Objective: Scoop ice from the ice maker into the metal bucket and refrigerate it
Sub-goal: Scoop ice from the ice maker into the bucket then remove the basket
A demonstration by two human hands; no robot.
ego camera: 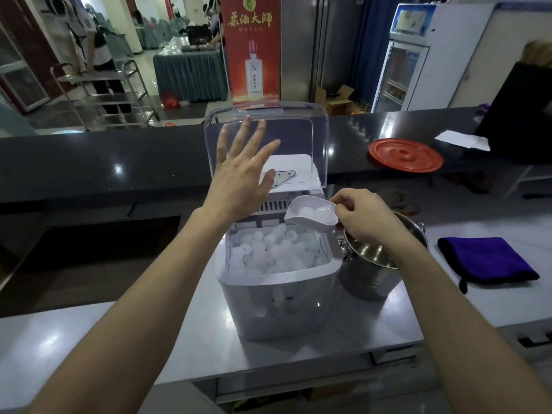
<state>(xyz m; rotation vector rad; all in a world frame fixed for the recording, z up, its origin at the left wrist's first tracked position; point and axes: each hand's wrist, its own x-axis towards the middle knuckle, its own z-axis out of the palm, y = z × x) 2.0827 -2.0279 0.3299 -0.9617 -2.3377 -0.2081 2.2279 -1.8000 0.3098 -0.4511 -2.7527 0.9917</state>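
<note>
Clear plastic lid (265, 127) is propped up by the flat, spread left hand (239, 171) so the right hand (363, 216), pinching a loaded white scoop (312, 215), can carry ice (274, 252) from the ice maker (277, 294) to the metal bucket (370, 264) just beside it on the tabletop (328, 354).

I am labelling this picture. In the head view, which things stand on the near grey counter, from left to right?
ice maker → metal bucket → purple cloth
</note>
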